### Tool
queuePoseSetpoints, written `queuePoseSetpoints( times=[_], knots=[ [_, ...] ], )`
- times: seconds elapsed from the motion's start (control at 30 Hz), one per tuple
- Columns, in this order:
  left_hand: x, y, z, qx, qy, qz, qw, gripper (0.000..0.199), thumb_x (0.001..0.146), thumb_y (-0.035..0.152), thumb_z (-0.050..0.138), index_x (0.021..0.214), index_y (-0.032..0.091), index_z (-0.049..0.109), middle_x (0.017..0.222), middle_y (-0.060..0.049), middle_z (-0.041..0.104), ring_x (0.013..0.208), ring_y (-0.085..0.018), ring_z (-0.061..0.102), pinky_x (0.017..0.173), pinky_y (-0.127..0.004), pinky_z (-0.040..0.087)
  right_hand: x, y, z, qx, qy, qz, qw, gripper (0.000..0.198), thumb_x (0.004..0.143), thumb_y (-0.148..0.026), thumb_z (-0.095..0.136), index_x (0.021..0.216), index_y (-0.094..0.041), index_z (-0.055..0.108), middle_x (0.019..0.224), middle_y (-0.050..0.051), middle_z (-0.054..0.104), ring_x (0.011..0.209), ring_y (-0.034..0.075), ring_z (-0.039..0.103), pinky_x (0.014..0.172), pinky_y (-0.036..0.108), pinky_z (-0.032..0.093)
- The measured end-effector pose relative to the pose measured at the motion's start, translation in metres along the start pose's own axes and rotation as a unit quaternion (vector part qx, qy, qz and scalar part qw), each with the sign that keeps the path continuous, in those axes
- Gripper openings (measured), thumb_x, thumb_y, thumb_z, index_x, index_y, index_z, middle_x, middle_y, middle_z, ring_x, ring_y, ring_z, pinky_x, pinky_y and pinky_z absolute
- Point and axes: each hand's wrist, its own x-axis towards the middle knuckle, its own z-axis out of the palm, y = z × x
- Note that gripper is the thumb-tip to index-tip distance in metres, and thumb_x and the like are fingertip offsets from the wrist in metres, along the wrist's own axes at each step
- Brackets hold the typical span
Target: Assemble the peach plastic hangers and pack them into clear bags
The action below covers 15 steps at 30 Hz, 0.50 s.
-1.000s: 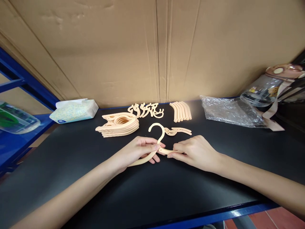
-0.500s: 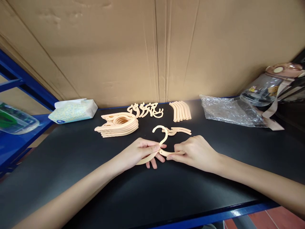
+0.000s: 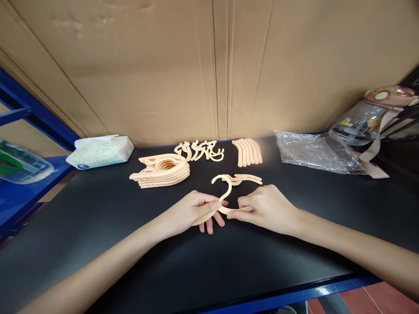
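Note:
Between my hands is a cream plastic clothes hanger (image 3: 225,188), its hook pointing up and away from me. My left hand (image 3: 193,209) pinches it where the hook meets the arms, and one arm slants down beneath that palm. My right hand (image 3: 268,207) is closed on the other arm, whose far end is hidden in the fingers. Just beyond the hook lie a few loose hanger pieces (image 3: 248,178). A stack of folded hangers (image 3: 163,172) rests farther back on the left. Behind it are several loose hook pieces (image 3: 199,150), with a row of curved arm pieces (image 3: 248,152) to their right.
A tissue pack (image 3: 100,151) sits at the back left of the black table (image 3: 209,266). Crumpled clear plastic bags (image 3: 314,152) lie at the back right, beside a clear bottle with a strap (image 3: 356,122). Cardboard (image 3: 147,74) stands upright along the back edge.
The hanger has turned slightly in my hands, and its hook has shifted a little right and down. Both hands keep their hold; the pieces on the table stay put.

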Motion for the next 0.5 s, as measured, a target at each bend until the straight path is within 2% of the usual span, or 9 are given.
queuePoseSetpoints(
  times=[0.17, 0.33, 0.4, 0.5],
  knots=[
    [-0.0046, 0.0047, 0.0056, 0.161, 0.078, 0.024, 0.984, 0.037, 0.095, 0.047, 0.039, 0.090, 0.018, 0.062, 0.065, 0.002, 0.060, 0.046, -0.009, 0.050, 0.047, -0.019, 0.035, 0.0015, 0.0057, 0.0036, 0.001, 0.013, -0.028, 1.000, 0.057, 0.092, -0.058, 0.040, 0.053, -0.018, 0.050, 0.049, -0.003, 0.053, 0.046, 0.008, 0.046, 0.049, 0.024, 0.022],
    [-0.0052, 0.0002, 0.0017, 0.326, 0.152, 0.053, 0.932, 0.035, 0.095, 0.047, 0.039, 0.079, 0.022, 0.057, 0.056, 0.003, 0.050, 0.051, -0.014, 0.046, 0.051, -0.023, 0.025, 0.0035, 0.0082, 0.0010, -0.016, 0.037, -0.060, 0.997, 0.052, 0.087, -0.059, 0.049, 0.055, -0.018, 0.049, 0.054, -0.002, 0.056, 0.053, 0.011, 0.052, 0.059, 0.025, 0.033],
    [-0.0044, -0.0013, -0.0006, 0.348, 0.157, 0.061, 0.922, 0.036, 0.096, 0.047, 0.037, 0.075, 0.022, 0.054, 0.056, 0.003, 0.048, 0.052, -0.015, 0.045, 0.052, -0.023, 0.024, 0.0045, 0.0087, -0.0010, -0.021, 0.046, -0.071, 0.996, 0.048, 0.087, -0.055, 0.053, 0.057, -0.018, 0.050, 0.056, -0.001, 0.057, 0.056, 0.012, 0.054, 0.065, 0.027, 0.036],
    [-0.0032, -0.0016, -0.0025, 0.351, 0.135, 0.071, 0.924, 0.034, 0.095, 0.048, 0.038, 0.076, 0.022, 0.049, 0.054, 0.005, 0.044, 0.050, -0.014, 0.042, 0.052, -0.023, 0.023, 0.0055, 0.0102, -0.0034, -0.001, 0.048, -0.079, 0.996, 0.041, 0.088, -0.049, 0.055, 0.060, -0.018, 0.051, 0.062, -0.001, 0.060, 0.067, 0.014, 0.059, 0.071, 0.028, 0.037]
  ],
)
